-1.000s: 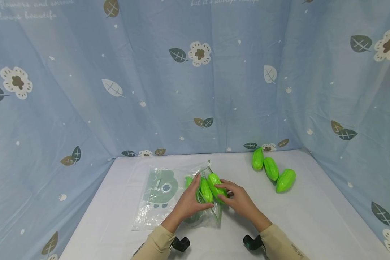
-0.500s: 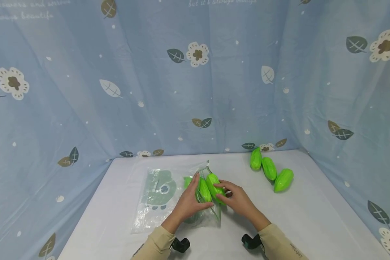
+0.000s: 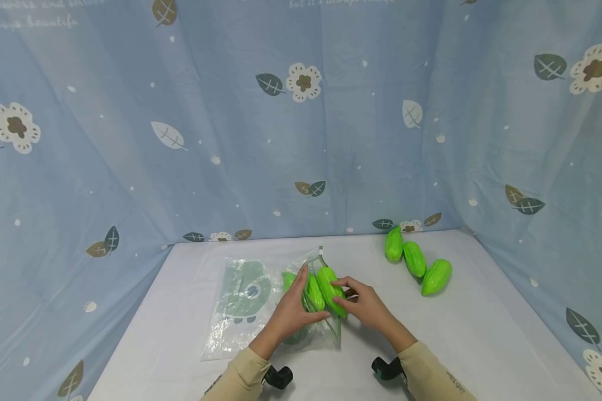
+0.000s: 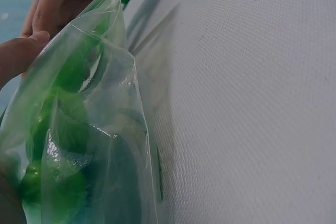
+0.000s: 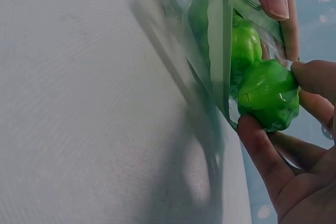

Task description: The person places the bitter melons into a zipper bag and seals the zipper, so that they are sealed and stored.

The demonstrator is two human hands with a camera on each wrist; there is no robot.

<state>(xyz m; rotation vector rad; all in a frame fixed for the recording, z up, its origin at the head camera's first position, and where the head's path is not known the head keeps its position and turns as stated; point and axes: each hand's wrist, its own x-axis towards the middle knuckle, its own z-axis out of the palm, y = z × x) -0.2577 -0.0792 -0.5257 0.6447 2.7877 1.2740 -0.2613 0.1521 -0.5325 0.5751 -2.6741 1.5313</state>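
Clear zip bag (image 3: 215, 340) mid-table (image 3: 461, 323), approx. 2 green ribbed gourds (image 3: 315, 294) inside; L hand (image 3: 292, 313) grips bag nr mouth. R hand (image 3: 368, 303) pinches 3rd gourd (image 3: 328, 280) at mouth, bag's right side; can't tell how far in. 3 loose gourds (image 3: 414, 259) far right. Bag has green cartoon print (image 3: 251, 301). Curtain (image 3: 381, 139) txt, top ctr: "but it's always"; R sleeve (image 3: 431, 370) txt too small.

Blue floral curtain (image 3: 361, 139), white tabletop (image 3: 481, 334)

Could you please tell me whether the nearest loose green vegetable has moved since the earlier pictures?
No: the loose green vegetable keeps its place against the table's far right corner.
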